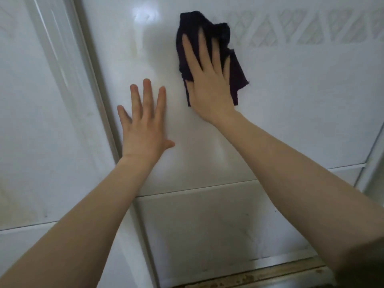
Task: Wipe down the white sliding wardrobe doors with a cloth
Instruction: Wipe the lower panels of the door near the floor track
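Note:
A glossy white sliding wardrobe door [291, 96] fills the view. My right hand [207, 80] lies flat on it with fingers spread, pressing a crumpled dark purple cloth [236, 71] against the panel; the cloth sticks out above and to the right of the hand. My left hand [143, 123] rests open and flat on the same panel, lower and to the left, holding nothing. A second white door [31, 121] stands at the left, behind a vertical frame strip [87, 84].
A band of faint diamond patterns [301, 28] runs across the door at upper right. A horizontal seam [197, 190] separates a lower, smudged panel [218, 229]. The dirty floor track [259, 276] runs along the bottom. Another frame edge [372, 161] rises at right.

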